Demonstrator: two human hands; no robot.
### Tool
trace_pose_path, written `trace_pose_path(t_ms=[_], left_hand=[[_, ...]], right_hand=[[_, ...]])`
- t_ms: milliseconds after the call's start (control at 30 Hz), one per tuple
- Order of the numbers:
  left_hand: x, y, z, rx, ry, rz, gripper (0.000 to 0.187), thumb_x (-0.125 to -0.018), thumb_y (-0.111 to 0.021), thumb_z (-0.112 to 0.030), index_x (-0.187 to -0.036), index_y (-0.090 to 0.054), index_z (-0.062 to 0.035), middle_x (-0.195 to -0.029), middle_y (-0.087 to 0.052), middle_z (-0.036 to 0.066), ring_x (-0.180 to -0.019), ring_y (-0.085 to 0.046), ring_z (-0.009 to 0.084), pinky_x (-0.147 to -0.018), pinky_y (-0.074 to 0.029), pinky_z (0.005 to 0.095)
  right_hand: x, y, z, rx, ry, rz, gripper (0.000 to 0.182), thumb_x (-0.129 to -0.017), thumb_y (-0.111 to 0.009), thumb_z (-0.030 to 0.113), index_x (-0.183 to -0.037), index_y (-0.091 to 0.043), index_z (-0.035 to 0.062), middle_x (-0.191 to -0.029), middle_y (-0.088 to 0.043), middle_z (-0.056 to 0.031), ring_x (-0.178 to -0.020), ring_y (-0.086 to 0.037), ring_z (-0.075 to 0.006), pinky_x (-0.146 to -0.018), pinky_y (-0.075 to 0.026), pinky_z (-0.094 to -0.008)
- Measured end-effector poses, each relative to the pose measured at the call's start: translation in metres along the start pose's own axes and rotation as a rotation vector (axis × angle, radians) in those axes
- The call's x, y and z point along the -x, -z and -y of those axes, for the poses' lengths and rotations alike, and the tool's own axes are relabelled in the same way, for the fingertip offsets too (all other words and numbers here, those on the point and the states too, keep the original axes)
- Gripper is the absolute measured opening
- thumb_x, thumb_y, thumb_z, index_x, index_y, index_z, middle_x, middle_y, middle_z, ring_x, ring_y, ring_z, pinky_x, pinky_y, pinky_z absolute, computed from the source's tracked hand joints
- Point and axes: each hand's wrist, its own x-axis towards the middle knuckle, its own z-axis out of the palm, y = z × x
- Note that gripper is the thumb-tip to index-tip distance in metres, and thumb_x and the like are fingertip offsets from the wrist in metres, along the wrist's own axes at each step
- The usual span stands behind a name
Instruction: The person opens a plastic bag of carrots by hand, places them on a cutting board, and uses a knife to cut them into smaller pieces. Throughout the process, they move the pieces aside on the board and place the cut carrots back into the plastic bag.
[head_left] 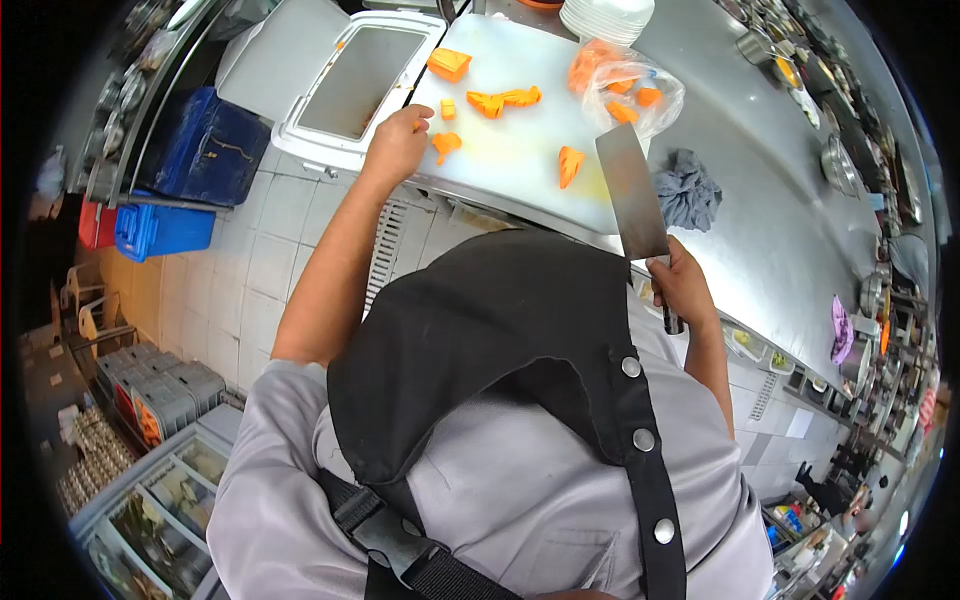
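My right hand grips the dark handle of a cleaver, its broad blade pointing away from me over the near right edge of the white cutting board. My left hand is closed at the board's left edge, beside the white bin; what its fingers pinch is too small to name. Near it lie a small orange vegetable cube and an orange scrap. Farther back are a larger orange block and wavy-edged orange pieces. Another cut piece sits nearer the blade.
A clear plastic bag with orange pieces lies at the board's back right, near stacked white plates. A grey cloth rests on the steel counter. The open white bin adjoins the board; blue containers stand farther left.
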Motion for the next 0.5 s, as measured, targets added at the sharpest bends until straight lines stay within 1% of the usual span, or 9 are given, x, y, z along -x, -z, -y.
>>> trace_pose_path(t_ms=[100,167,200,233,267,333,400,433,500], left_hand=[[0.006,0.001,0.004,0.116,0.027,-0.044,0.033,-0.091,-0.058,-0.002,-0.123,-0.067,-0.0029,-0.112,-0.072,0.014,-0.103,-0.069,0.0210,-0.090,-0.052,0.0310],[0.007,-0.002,0.003,0.277,-0.017,0.031,0.034,-0.091,-0.055,0.001,-0.123,-0.067,-0.0035,-0.108,-0.073,0.012,-0.102,-0.069,0.0188,-0.089,-0.052,0.0291],[0.012,0.006,-0.015,0.136,0.038,0.022,0.034,-0.091,-0.055,0.001,-0.122,-0.067,-0.0027,-0.108,-0.072,0.010,-0.103,-0.068,0.0174,-0.089,-0.051,0.0271],[0.012,0.008,-0.021,0.125,0.044,0.021,0.034,-0.091,-0.055,0.001,-0.122,-0.067,-0.0027,-0.108,-0.072,0.010,-0.103,-0.068,0.0174,-0.089,-0.051,0.0271],[0.012,0.008,-0.024,0.063,0.127,0.006,0.033,-0.091,-0.056,-0.001,-0.122,-0.068,-0.0028,-0.108,-0.073,0.010,-0.101,-0.069,0.0175,-0.089,-0.051,0.0276],[0.018,0.001,-0.022,-0.015,0.225,0.005,0.031,-0.092,-0.058,-0.002,-0.122,-0.068,-0.0028,-0.108,-0.073,0.009,-0.099,-0.069,0.0176,-0.088,-0.052,0.0281],[0.023,-0.013,-0.015,0.041,0.082,-0.084,0.029,-0.090,-0.064,-0.006,-0.118,-0.070,-0.0053,-0.114,-0.071,0.010,-0.103,-0.066,0.0231,-0.090,-0.051,0.0334],[0.025,-0.017,-0.013,0.032,0.084,-0.068,0.029,-0.090,-0.064,-0.006,-0.118,-0.070,-0.0053,-0.114,-0.071,0.010,-0.103,-0.066,0.0231,-0.090,-0.051,0.0334],[0.029,-0.022,-0.015,-0.367,-0.318,-0.147,0.029,-0.087,-0.068,-0.009,-0.116,-0.073,-0.0096,-0.114,-0.068,0.013,-0.100,-0.061,0.0327,-0.089,-0.053,0.0401]], right_hand=[[-0.004,0.010,0.000,-0.022,0.006,0.052,0.016,-0.098,-0.056,0.009,-0.114,-0.058,0.0047,-0.061,-0.052,0.0005,-0.044,-0.047,-0.0083,-0.045,-0.042,-0.0257],[-0.008,0.014,-0.007,-0.037,0.024,0.081,0.016,-0.099,-0.057,0.010,-0.114,-0.058,0.0045,-0.061,-0.051,0.0006,-0.044,-0.048,-0.0082,-0.045,-0.042,-0.0255],[-0.007,0.015,-0.007,-0.037,0.020,0.087,0.016,-0.099,-0.057,0.010,-0.114,-0.058,0.0044,-0.061,-0.051,0.0005,-0.044,-0.048,-0.0083,-0.045,-0.042,-0.0254],[-0.009,0.018,-0.007,-0.035,0.017,0.094,0.016,-0.099,-0.057,0.010,-0.114,-0.057,0.0042,-0.061,-0.051,0.0004,-0.044,-0.048,-0.0083,-0.045,-0.042,-0.0254],[-0.013,0.022,-0.008,-0.040,0.017,0.106,0.016,-0.099,-0.057,0.010,-0.114,-0.057,0.0042,-0.061,-0.051,0.0004,-0.044,-0.048,-0.0083,-0.045,-0.042,-0.0254],[-0.016,0.024,-0.015,-0.019,0.019,0.124,0.034,-0.097,-0.058,0.009,-0.130,-0.056,0.0008,-0.060,-0.052,-0.0013,-0.046,-0.050,-0.0096,-0.046,-0.044,-0.0279],[-0.019,0.027,-0.018,-0.036,0.012,0.140,0.034,-0.097,-0.057,0.009,-0.130,-0.055,0.0003,-0.060,-0.052,-0.0017,-0.046,-0.051,-0.0098,-0.046,-0.044,-0.0280],[-0.019,0.028,-0.020,-0.041,0.012,0.141,0.034,-0.098,-0.057,0.009,-0.130,-0.055,-0.0002,-0.060,-0.053,-0.0021,-0.046,-0.052,-0.0101,-0.046,-0.045,-0.0282],[-0.019,0.030,-0.019,-0.070,0.013,0.155,0.033,-0.097,-0.057,0.009,-0.129,-0.054,-0.0011,-0.060,-0.053,-0.0023,-0.047,-0.052,-0.0103,-0.046,-0.045,-0.0286]])
